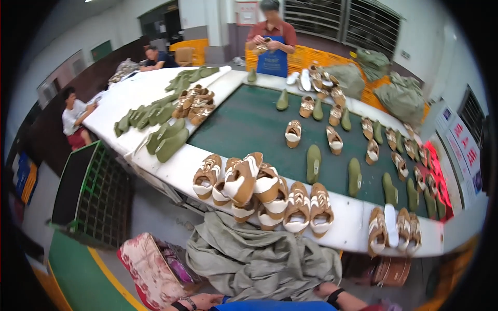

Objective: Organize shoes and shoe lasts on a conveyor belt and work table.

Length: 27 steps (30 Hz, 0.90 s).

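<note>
At left, I observe a dark, green-rimmed crate (101, 192); at the rear, orange crates (301, 62) below a barred window (342, 20); at right, a red-lettered white panel (456, 149).

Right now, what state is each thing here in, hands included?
Gray-green cloth: crumpled, slack.
Left hand: low in view near the cloth, grip unclear.
Right hand: at the cloth's edge, fingers not clearly visible.
Near-edge sneaker pile: stacked in layers.
Green shoe lasts on the belt: spaced apart.
Dark green conveyor belt: moving or stopped, cannot tell.
Back-wall sacks: bulging.
Far sneaker: held by a co-worker.
</note>
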Motion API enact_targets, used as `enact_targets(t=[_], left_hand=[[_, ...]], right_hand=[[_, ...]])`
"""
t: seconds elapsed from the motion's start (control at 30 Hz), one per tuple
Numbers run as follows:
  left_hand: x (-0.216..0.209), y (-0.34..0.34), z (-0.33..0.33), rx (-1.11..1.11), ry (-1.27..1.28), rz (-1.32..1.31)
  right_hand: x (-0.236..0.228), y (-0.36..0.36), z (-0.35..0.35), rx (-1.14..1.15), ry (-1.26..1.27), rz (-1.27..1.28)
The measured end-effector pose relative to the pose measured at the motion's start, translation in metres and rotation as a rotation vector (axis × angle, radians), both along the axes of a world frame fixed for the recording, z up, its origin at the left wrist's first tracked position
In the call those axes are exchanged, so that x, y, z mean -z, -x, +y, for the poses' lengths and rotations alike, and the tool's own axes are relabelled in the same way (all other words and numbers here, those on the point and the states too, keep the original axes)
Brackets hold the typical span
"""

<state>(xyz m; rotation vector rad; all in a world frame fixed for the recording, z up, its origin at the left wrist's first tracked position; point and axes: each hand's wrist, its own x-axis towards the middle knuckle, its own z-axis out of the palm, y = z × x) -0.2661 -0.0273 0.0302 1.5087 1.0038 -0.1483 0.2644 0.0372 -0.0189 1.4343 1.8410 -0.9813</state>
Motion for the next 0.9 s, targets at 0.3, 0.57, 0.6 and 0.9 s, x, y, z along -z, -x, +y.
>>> enact_targets(t=[0.3,0.57,0.6,0.9], left_hand=[[-0.001,0.161,0.044,-0.157,-0.637,0.337],[-0.101,0.106,0.071,0.095,-0.564,0.255],[-0.120,0.093,0.085,0.123,-0.609,0.200],[-0.186,0.149,0.193,0.151,-0.749,0.240]], right_hand=[[-0.017,0.109,0.006,0.107,-0.182,-0.432],[0.109,0.129,-0.022,0.326,-0.360,0.143],[0.151,0.113,-0.038,0.345,-0.512,0.238],[0.157,0.130,-0.031,0.444,-0.394,0.378]])
